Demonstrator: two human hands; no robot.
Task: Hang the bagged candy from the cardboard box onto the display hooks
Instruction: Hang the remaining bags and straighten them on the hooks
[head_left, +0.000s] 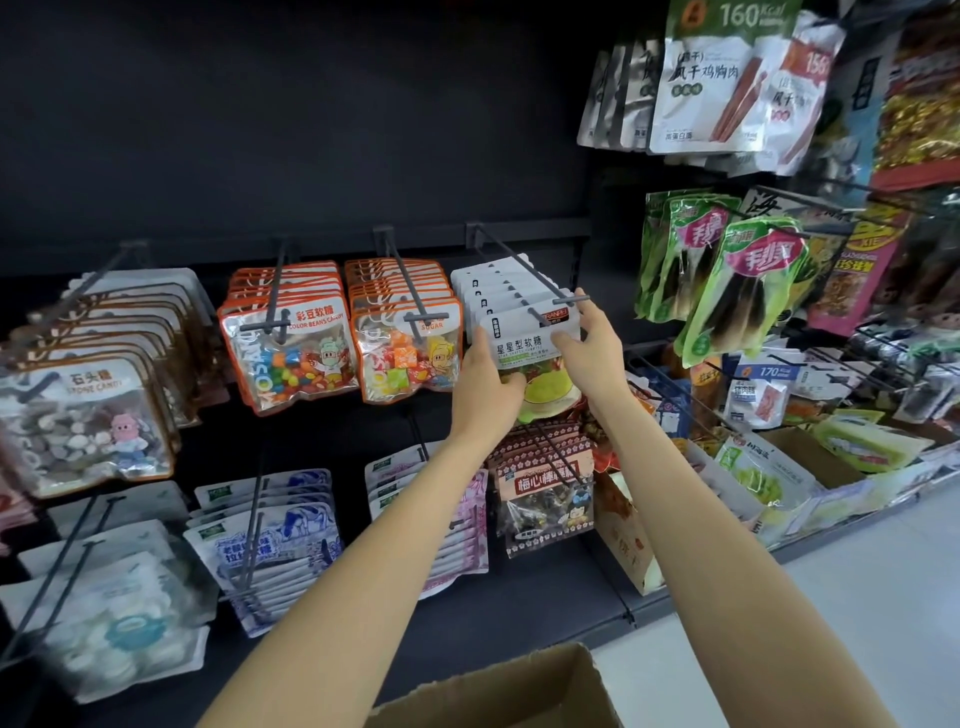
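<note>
Green bamboo-shoot packs (737, 291) hang at the right below white dried chicken-breast pouches (711, 88), and beneath them small cardboard trays (810, 457) of snack packets sit beside the pale floor (857, 597).

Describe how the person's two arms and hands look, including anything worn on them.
Both forearms are bare up to the bottom edge of the frame, with no sleeve showing. The left hand and the right hand wear no gloves; no watch, bracelet or ring shows on the visible wrists and fingers. No markings are visible on either arm.
</note>
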